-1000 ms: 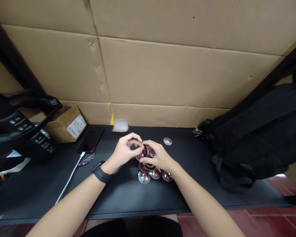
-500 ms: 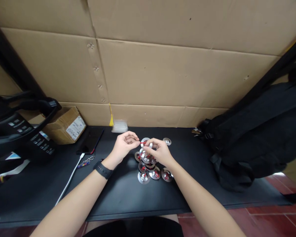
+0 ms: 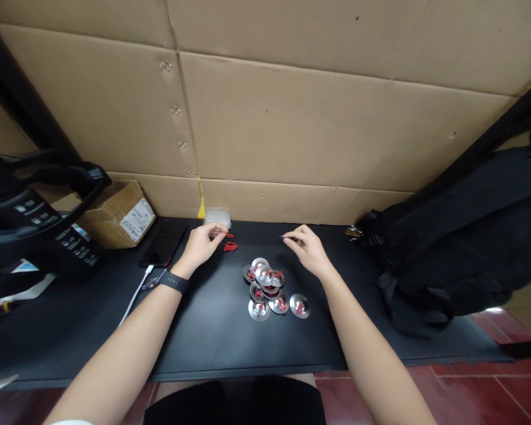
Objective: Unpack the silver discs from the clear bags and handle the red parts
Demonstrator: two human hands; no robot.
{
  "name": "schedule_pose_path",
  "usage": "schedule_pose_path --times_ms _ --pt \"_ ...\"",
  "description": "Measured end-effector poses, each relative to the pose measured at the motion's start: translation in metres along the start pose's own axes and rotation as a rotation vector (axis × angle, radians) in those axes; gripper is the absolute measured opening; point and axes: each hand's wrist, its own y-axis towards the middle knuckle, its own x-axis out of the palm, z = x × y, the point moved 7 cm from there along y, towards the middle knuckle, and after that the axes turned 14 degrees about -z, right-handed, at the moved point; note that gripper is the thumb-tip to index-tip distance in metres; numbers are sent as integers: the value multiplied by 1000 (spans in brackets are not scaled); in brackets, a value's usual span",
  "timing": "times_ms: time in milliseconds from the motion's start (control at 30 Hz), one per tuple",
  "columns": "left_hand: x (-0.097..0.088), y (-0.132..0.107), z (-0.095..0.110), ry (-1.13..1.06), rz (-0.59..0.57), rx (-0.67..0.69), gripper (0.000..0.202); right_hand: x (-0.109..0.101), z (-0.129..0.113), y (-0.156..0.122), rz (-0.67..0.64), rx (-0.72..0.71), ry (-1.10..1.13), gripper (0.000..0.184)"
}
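Note:
My left hand (image 3: 203,243) is closed in a pinch on a red elastic loop (image 3: 229,235). Just below its fingertips, several more red loops (image 3: 230,247) lie bunched on the black table. Off to the right, thumb and fingers of my right hand (image 3: 308,251) pinch a thin metal disc (image 3: 284,237), seen nearly edge-on, which looks like a finger cymbal. Between and below my hands lies a pile of silver finger cymbals (image 3: 264,275), many with red loops at their centres. One finger cymbal (image 3: 300,306) with a red loop lies at the pile's right side.
A clear plastic packet (image 3: 218,217) lies by the cardboard wall (image 3: 265,141). Leftward are a phone (image 3: 163,243), a white cable (image 3: 135,295), a small carton (image 3: 124,212) and a black bag (image 3: 39,224). A black backpack (image 3: 464,236) with keys (image 3: 353,231) nearby stands right.
My hands have moved apart. The left has gone leftward to the red loops; the right has moved right and up, now pinching a disc. The lone disc at the upper right no longer shows on the table.

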Motion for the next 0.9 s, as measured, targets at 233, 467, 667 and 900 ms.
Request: schedule_pose_path --times_ms 233,467,667,900 --pt "19 3 -22 0 -96 -27 20 -20 62 -4 43 310 217 39" --pt "19 5 -25 77 -169 -21 19 -18 98 -12 40 470 351 42" --pt "20 6 -20 146 -185 -18 21 -23 115 -11 62 443 122 29" --pt "21 5 -19 189 -185 -2 19 -21 109 -10 -13 425 -26 19"
